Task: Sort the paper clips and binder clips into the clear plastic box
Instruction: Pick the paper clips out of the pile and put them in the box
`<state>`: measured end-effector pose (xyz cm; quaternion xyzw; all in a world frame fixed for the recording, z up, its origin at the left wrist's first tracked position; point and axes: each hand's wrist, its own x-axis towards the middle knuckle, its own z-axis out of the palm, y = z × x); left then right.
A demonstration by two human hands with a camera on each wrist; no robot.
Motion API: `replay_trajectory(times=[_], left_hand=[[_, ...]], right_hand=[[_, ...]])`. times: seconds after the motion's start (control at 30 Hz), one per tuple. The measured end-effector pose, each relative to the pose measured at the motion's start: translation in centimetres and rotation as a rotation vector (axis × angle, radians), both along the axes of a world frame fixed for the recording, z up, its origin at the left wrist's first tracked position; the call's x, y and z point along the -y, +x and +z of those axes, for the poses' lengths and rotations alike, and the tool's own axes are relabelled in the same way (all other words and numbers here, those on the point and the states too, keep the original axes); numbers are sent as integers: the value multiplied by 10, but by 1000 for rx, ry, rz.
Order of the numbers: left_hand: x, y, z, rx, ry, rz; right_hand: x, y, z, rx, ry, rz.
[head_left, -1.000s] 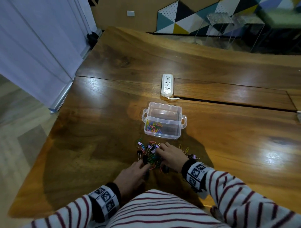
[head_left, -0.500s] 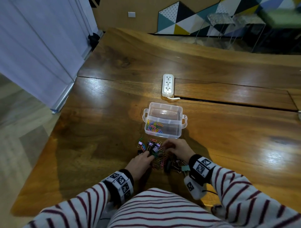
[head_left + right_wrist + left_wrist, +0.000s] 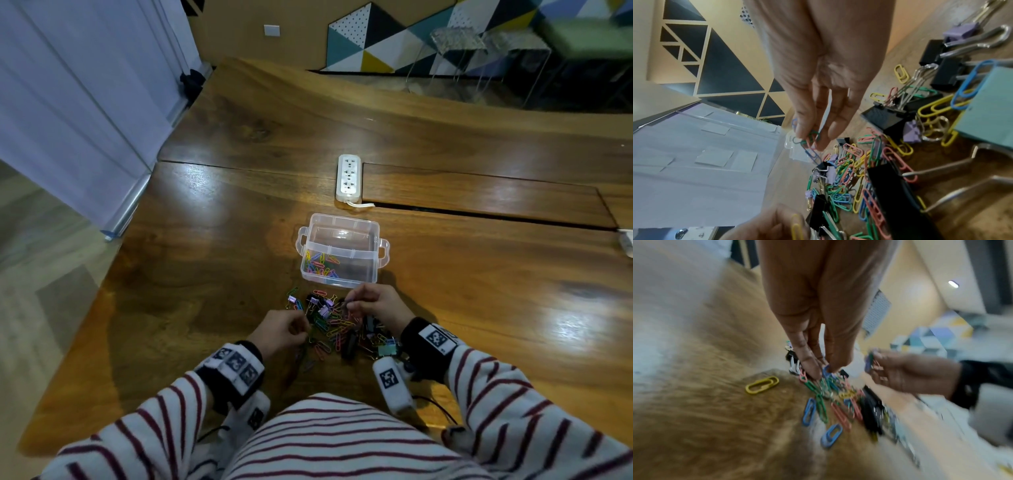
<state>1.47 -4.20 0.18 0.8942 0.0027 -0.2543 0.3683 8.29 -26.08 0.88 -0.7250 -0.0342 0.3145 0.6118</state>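
Just one clear plastic box, two hands amid clips.

a white power strip lies on the wooden table.

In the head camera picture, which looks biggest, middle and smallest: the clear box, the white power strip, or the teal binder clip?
1. Clear plastic box, plainly the biggest.
2. White power strip; it lies farther from the camera, so its true size is less sure.
3. Teal binder clip, the smallest, partly hidden in the pile beside the right wrist.
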Motion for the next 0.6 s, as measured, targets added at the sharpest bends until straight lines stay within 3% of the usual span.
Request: replay_trajectory(times=[0.17,0.37,0.6], left_hand=[[-24,10,11,-168,-304,255],[-26,32,19,-116,-288,219],[0,89,34,97,-137,165]], right_hand=[[-3,-2,-4,-88,28,-55],[-5,-1,-6,-230,96,-121],[-5,1,-4,-274,156,-150]])
